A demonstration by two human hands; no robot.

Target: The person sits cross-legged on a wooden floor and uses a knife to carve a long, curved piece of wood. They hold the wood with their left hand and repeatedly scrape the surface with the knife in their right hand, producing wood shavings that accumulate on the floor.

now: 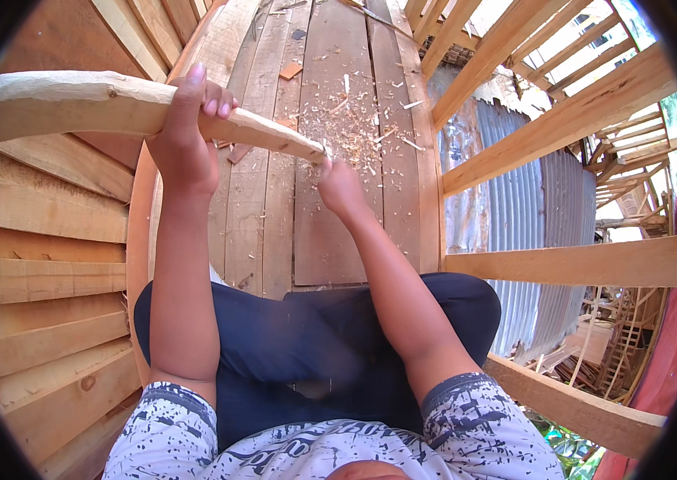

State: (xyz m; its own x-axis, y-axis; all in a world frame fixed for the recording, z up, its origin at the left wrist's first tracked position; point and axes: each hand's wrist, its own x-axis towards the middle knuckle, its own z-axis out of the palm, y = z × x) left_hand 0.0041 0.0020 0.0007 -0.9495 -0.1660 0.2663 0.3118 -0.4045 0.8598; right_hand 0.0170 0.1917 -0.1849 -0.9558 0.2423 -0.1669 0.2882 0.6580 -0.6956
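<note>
A long, pale, debarked wooden pole slants across in front of me, thick at the left and narrowing toward the right. My left hand is wrapped around its middle, thumb on top and fingertips showing on the far side. At the thin end my right hand is closed, with that tip at its knuckles. Whether a small tool is also in that fist is hidden. The pole is held above the plank floor, beyond my crossed legs.
Wood shavings lie scattered over the boards, with an orange-brown chip among them. A wall of overlapping planks bounds the left. Along the right runs a wooden railing, with corrugated metal sheets beyond it.
</note>
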